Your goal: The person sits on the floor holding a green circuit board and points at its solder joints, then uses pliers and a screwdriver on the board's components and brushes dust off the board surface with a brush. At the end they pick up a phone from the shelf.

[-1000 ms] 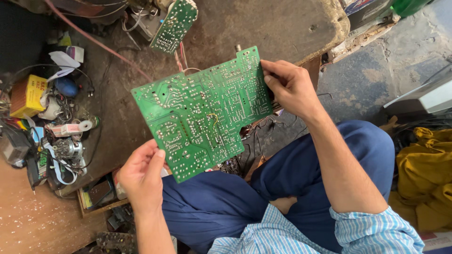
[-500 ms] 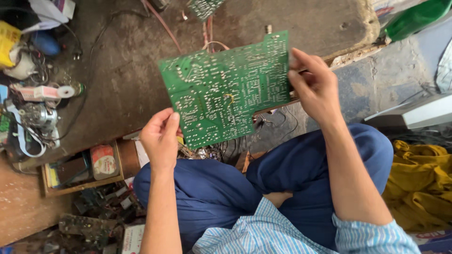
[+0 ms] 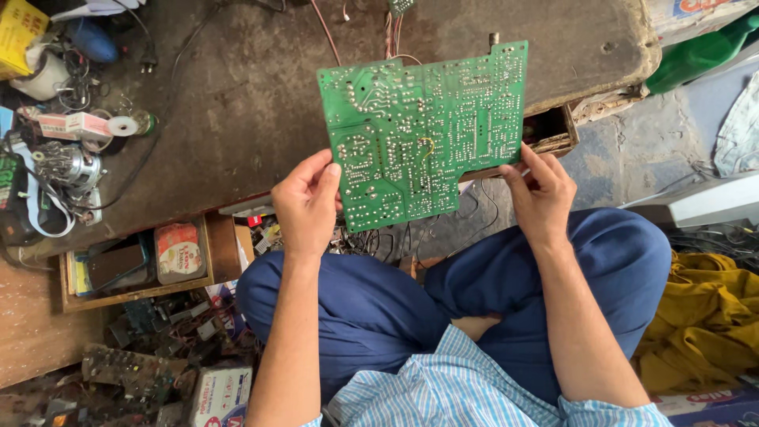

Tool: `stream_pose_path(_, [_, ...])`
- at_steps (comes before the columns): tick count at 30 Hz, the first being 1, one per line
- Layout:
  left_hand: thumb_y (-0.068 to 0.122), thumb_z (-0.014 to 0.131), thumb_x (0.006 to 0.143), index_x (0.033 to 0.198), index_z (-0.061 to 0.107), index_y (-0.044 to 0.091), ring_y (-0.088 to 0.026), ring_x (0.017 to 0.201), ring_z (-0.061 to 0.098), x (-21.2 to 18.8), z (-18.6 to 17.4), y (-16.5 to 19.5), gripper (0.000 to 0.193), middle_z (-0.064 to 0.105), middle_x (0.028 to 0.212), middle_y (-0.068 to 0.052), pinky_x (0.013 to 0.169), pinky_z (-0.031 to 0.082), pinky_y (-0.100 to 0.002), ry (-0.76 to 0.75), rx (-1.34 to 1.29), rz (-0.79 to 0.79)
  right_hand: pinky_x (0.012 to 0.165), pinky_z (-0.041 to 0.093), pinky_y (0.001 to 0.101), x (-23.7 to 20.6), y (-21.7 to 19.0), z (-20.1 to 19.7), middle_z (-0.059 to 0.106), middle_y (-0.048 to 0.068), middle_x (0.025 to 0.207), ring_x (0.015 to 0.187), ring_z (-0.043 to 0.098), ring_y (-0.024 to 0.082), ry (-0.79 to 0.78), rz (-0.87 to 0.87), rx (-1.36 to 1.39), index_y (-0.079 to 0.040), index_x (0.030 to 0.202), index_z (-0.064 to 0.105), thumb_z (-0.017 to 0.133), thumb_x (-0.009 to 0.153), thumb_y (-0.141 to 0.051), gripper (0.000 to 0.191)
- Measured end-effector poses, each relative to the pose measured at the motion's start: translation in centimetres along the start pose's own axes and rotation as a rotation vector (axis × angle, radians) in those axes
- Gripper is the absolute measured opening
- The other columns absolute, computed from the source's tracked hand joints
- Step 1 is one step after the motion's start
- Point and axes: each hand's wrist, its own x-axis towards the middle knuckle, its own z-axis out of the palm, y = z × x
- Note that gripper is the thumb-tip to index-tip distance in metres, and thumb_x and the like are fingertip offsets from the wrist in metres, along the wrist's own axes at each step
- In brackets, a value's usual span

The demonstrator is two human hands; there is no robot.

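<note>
A large green circuit board (image 3: 423, 134) is held up above my lap, solder side facing me, with silver solder dots all over it. My left hand (image 3: 307, 202) grips its lower left edge. Its lower right edge is pinched by my right hand (image 3: 539, 194). Thin wires hang from under the board toward my crossed legs in blue trousers (image 3: 371, 308). A dark low worktable (image 3: 237, 103) lies behind the board.
On the table's left lie a small motor (image 3: 67, 168), a tape roll (image 3: 122, 126), a yellow box (image 3: 17, 32) and tangled wires. A wooden drawer (image 3: 142, 265) with tins stands open below. Yellow cloth (image 3: 704, 324) lies at the right, a green bottle (image 3: 696, 51) at the top right.
The board has turned squarer to me and sits more central in view. My right hand slid from its right side down to the lower right edge. The view shifted toward the drawer.
</note>
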Motion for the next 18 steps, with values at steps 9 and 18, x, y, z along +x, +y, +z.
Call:
stream_pose_path(9, [-0.001,0.062,0.106,0.140,0.063,-0.005,-0.006,0.090,0.064,-1.2,0.2,1.7,0.034,0.069,0.104,-0.002,0.077,0.055,-0.023,-0.128,-0.063,0.199,0.066,0.045,0.0230,0.0,2.3,-0.1,0.064,0.005,0.091,0.072,0.053,0.008,0.037,-0.053,0.042,0.002,0.131,0.071,0.085,0.096,-0.002,0.038])
stream_pose_path(18, [-0.001,0.057,0.103,0.138,0.065,0.000,-0.005,0.075,0.064,-0.8,0.3,2.3,0.036,0.069,0.092,-0.001,0.064,0.055,-0.023,-0.132,-0.018,0.072,0.065,0.045,0.0197,-0.4,2.2,0.0,0.061,-0.002,0.084,0.071,0.051,0.002,-0.060,0.060,0.160,-0.001,0.147,0.061,0.076,0.100,0.001,0.049])
